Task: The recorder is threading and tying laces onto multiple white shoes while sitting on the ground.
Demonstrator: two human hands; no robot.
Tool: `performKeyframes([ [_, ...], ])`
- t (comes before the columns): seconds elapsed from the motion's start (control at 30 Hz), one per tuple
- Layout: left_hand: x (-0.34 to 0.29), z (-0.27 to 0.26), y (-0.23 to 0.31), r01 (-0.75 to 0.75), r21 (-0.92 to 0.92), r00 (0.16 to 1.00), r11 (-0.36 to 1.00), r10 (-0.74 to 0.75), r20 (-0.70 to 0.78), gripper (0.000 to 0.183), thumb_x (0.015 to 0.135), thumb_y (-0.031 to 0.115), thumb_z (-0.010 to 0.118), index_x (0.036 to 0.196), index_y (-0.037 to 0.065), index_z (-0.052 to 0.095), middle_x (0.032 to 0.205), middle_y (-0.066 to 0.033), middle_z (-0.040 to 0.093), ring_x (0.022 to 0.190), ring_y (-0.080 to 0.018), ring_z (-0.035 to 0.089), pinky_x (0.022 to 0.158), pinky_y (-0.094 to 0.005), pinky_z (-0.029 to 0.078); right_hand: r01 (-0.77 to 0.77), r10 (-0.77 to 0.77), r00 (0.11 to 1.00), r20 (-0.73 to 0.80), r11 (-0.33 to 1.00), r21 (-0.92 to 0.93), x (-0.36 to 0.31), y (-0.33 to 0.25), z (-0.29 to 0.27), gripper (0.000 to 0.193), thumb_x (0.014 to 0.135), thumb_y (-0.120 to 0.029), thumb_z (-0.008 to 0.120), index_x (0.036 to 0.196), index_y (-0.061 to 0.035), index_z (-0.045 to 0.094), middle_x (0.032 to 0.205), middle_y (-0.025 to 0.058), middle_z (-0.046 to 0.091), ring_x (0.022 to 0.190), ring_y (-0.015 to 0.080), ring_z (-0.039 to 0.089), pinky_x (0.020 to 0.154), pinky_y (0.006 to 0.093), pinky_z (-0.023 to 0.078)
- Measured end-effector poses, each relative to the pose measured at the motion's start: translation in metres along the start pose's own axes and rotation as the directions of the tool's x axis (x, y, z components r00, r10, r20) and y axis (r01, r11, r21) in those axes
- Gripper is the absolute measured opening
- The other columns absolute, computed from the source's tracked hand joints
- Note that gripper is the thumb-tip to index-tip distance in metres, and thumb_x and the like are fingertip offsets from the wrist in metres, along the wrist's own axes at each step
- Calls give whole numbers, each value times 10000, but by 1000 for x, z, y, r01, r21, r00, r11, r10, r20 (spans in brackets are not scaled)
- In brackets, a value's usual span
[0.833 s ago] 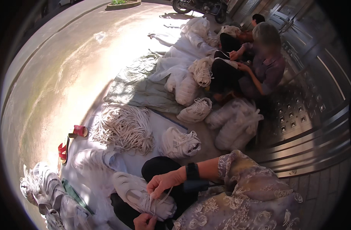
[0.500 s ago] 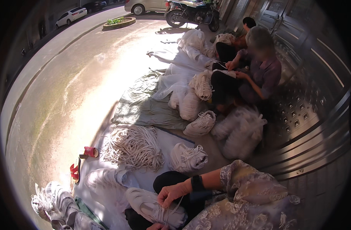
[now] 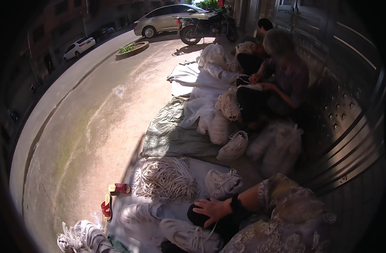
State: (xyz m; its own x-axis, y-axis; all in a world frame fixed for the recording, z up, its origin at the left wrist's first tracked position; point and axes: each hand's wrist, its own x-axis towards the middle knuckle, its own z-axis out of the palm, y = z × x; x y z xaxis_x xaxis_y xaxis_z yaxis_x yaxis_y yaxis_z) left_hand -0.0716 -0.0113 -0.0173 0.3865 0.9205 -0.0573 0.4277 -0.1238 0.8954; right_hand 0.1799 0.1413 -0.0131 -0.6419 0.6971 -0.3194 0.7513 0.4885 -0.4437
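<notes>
My right hand, below a dark wristband, is over my black-trousered knee with its fingers spread. A white shoelace rises from the shoe toward its underside; whether the hand touches it is hidden. The white sneaker lies across my lap just below the hand, its toe to the left and loose laces over its top. My left hand is out of view. Another white sneaker stands beyond my knee, next to a big heap of white laces.
Red sandals lie left of the sheet. More white shoes are at the lower left. A green tarp spreads farther off. Another person sits at the right handling laces, beside a filled plastic bag. A motorcycle stands behind.
My right hand has let go of its pinch on the sneaker's lace, spread its fingers and moved toward my knee. My left hand has left the view. The whole view has shifted.
</notes>
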Motion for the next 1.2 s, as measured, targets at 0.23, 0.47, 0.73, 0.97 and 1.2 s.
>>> performKeyframes([
  [0.23, -5, 10, -13, 101, 96, 984, 990, -114, 134, 242, 798, 305, 593, 726, 85, 523, 622, -123, 534, 563, -309, 532, 497, -400, 400, 77, -76, 992, -98, 997, 12, 1, 7, 24, 854, 681, -454, 641, 1322, -17, 284, 1328, 259, 270, 1205, 403, 308, 860, 479, 421],
  [0.47, 11, -10, 20, -153, 172, 982, 973, 129, 141, 274, 777, 326, 625, 721, 89, 500, 593, -128, 501, 546, -316, 515, 479, -400, 387, 62, -62, 991, -116, 998, -5, 1, 6, 25, 832, 680, -453, 638, 1303, -10, 309, 1301, 253, 291, 1180, 385, 333, 836, 474, 433],
  [0.73, 2, -2, 4, -168, 205, 984, 964, 151, 94, 293, 771, 316, 636, 654, 89, 493, 581, -114, 498, 532, -289, 517, 469, -393, 388, 74, -80, 987, -138, 996, -43, 5, 9, 32, 837, 698, -501, 611, 1304, -12, 304, 1300, 261, 310, 1176, 407, 336, 820, 450, 453],
  [0.97, 8, -6, 4, -172, 184, 983, 968, 158, 89, 296, 772, 307, 633, 623, 89, 499, 586, -111, 503, 527, -286, 516, 470, -389, 387, 57, -58, 989, -133, 998, -16, 7, 10, 27, 837, 686, -480, 629, 1307, -23, 304, 1309, 249, 285, 1171, 389, 341, 843, 460, 435],
  [1.2, -3, 3, -22, -190, 198, 981, 962, 175, 89, 243, 773, 307, 608, 669, 102, 530, 595, -104, 518, 536, -276, 529, 486, -378, 406, 59, -59, 994, -87, 998, -5, 8, 8, 24, 864, 703, -512, 604, 1327, -15, 274, 1309, 269, 297, 1193, 415, 328, 843, 449, 451],
])
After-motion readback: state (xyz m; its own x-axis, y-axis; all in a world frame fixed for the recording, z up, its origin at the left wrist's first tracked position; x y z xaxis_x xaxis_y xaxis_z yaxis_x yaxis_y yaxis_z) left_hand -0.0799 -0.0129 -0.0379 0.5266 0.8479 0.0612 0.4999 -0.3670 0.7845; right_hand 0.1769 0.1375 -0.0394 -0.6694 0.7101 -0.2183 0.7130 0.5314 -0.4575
